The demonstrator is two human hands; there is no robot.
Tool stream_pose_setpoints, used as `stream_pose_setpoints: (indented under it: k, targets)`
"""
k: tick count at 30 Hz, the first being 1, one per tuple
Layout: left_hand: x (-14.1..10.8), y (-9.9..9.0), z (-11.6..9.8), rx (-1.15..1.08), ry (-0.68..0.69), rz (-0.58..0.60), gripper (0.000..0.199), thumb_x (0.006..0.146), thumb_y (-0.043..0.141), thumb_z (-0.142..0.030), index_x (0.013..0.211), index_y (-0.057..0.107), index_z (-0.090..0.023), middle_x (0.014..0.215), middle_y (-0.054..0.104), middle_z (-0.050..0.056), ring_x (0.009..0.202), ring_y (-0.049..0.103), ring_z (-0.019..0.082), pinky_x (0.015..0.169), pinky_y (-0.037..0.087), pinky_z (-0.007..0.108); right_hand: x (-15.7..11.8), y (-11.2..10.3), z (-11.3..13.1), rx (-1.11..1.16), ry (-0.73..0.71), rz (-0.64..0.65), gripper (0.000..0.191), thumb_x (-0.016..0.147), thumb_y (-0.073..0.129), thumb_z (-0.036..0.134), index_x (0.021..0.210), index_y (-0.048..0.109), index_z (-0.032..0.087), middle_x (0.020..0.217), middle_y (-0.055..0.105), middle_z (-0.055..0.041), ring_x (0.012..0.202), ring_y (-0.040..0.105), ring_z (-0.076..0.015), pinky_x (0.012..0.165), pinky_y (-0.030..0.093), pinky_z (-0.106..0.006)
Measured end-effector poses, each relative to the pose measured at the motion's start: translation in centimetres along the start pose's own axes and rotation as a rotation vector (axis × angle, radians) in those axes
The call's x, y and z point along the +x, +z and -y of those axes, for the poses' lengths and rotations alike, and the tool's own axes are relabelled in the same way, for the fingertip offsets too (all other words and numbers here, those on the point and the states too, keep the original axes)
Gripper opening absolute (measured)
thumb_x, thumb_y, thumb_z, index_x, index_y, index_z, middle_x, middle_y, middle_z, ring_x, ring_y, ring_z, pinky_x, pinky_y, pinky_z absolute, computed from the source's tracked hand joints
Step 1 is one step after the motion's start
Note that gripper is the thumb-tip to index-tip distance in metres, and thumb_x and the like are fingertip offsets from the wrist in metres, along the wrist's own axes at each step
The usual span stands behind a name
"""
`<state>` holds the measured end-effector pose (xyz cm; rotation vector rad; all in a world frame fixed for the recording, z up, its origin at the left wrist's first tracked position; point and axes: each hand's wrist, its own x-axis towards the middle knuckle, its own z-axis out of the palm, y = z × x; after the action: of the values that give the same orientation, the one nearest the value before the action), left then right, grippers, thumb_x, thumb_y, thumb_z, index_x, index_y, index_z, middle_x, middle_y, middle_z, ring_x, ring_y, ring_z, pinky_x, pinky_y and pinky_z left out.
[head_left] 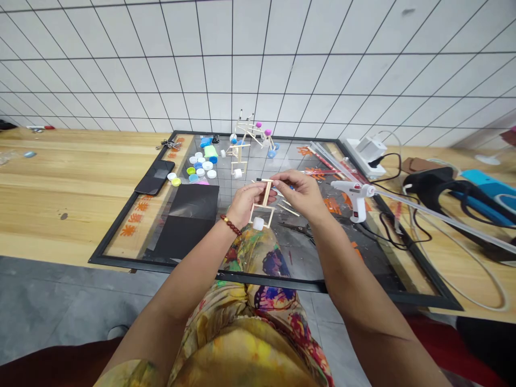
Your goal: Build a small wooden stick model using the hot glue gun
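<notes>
Pale wooden stick frame (266,194) extended downward at center, its upper end pinched between fingers of left hand (241,206) and right hand (305,194).

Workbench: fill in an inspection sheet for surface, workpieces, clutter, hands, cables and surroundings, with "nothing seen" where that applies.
Surface: wooden table; black-framed clear panel on top.
Spilled liquid: nothing seen.
Workpieces: stick frame held up, white piece at its lower end; stick structure with pink balls behind.
Clutter: bottle caps, phone, black sheet, loose sticks, glue gun.
Hands: left hand grips the frame; right hand pinches near its top.
Cables: black cable and white cable loop untidily at the right.
Surroundings: white tiled wall behind, grey floor below.
</notes>
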<state>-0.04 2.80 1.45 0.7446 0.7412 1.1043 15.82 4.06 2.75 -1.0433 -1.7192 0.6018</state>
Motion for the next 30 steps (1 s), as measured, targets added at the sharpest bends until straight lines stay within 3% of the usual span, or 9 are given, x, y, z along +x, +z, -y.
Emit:
stream_pose_setpoints:
  k: [4,10,16,23,30]
  targets:
    - [0.1,0.0,0.1,-0.031,0.0,0.031,0.015,0.076,0.063,-0.024,0.084,0.07,-0.013,0.071,0.072,0.008,0.072,0.07,0.02,0.078,0.055,0.035,0.0,0.1,0.0,0.006,0.002,-0.001,0.014,0.08,0.066,0.034,0.083,0.074,0.023,0.08,0.07,-0.0036,0.077,0.062,-0.018,0.075,0.048,-0.034]
    - [0.2,0.1,1.1,0.0,0.156,-0.069,0.023,0.059,0.083,-0.015,0.076,0.068,-0.013,0.072,0.072,0.003,0.067,0.067,0.014,0.077,0.054,0.031,0.0,0.1,-0.2,-0.001,0.02,0.006,0.015,0.079,0.067,0.035,0.084,0.074,0.023,0.081,0.07,-0.0039,0.079,0.063,-0.0183,0.075,0.049,-0.034]
    - [0.5,0.0,1.4,0.061,0.18,-0.131,0.015,0.07,0.078,-0.026,0.075,0.071,-0.014,0.071,0.071,0.004,0.063,0.065,0.014,0.067,0.052,0.029,-0.1,0.8,-0.5,0.173,0.132,0.018,0.018,0.076,0.071,0.038,0.084,0.073,0.022,0.079,0.071,-0.0024,0.075,0.064,-0.0174,0.073,0.05,-0.033]
    - [0.7,-0.3,1.2,0.254,0.265,-0.175,0.011,0.076,0.072,-0.023,0.07,0.07,-0.015,0.062,0.065,-0.001,0.058,0.058,0.011,0.064,0.049,0.025,-0.1,1.8,0.0,0.469,0.341,-0.002,0.031,0.065,0.079,0.046,0.08,0.071,0.021,0.062,0.062,0.0019,0.055,0.053,-0.0109,0.058,0.047,-0.027]
    - [0.5,-0.1,1.0,0.16,0.161,-0.14,0.015,0.08,0.069,-0.027,0.074,0.064,-0.014,0.063,0.066,0.002,0.054,0.06,0.013,0.058,0.051,0.027,-0.3,1.5,0.2,0.591,0.351,0.052,0.032,0.062,0.083,0.046,0.08,0.071,0.022,0.063,0.064,0.0012,0.058,0.056,-0.0115,0.06,0.05,-0.027]
